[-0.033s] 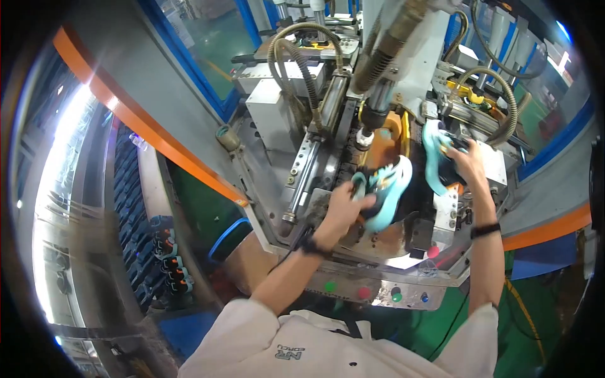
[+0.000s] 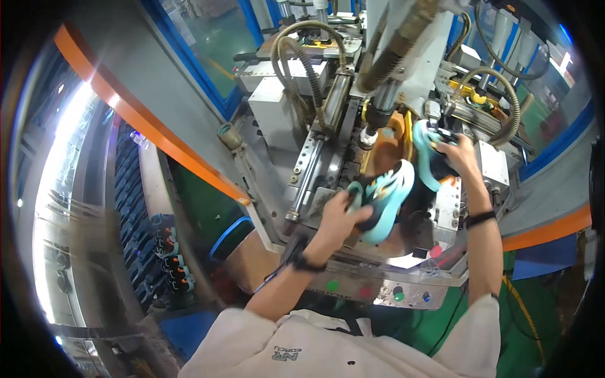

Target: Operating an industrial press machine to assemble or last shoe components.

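My left hand is closed round the dark collar of a sneaker with a thick turquoise-and-white sole. That shoe is tilted above the near end of the machine bed. Farther right, my right hand grips a second sneaker, also with a turquoise sole; its dark upper is partly hidden by my fingers. Just beyond the left shoe is an orange-brown shoe-shaped mould, beside a yellow plate. A press rod with a pale tip stands over the mould.
A metal cylinder and white block stand left of the mould, with looping hoses above. A button panel runs along the front edge. Orange-edged guards flank me. Far left, a conveyor carries more shoes.
My right hand and its sneaker have shifted slightly left and away from me. My left hand has come a little nearer, with its sneaker still in it.
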Available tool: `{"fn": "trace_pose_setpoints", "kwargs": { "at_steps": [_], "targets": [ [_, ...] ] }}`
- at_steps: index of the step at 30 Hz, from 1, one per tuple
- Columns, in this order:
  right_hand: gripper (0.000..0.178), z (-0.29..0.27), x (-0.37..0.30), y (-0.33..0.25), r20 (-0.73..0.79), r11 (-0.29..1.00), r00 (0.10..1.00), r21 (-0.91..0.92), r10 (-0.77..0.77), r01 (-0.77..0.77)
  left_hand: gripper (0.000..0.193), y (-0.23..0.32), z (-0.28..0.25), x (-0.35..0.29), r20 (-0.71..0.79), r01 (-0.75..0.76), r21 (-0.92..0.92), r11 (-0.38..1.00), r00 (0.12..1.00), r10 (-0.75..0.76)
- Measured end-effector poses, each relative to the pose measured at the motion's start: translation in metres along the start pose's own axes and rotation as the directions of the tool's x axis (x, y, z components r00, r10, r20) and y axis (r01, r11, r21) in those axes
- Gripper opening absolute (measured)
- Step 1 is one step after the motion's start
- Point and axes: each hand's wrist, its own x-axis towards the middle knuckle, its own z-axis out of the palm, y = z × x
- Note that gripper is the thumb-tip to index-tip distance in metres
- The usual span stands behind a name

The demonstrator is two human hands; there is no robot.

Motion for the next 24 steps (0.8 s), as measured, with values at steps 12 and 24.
{"fn": "trace_pose_setpoints", "kwargs": {
  "at_steps": [12,24],
  "targets": [
    [0.064,0.237,0.024,-0.007,-0.120,0.908,0.985,-0.415,-0.122,0.062,0.051,0.055,-0.094,-0.328,-0.770,-0.059,-0.084,0.995,0.637,-0.027],
    [0.022,0.288,-0.320,0.076,0.537,0.615,0.427,0.234,-0.727,0.753,0.050,-0.068,-0.028,-0.449,-0.963,-0.215,-0.242,0.946,0.169,-0.209]
  ]
}}
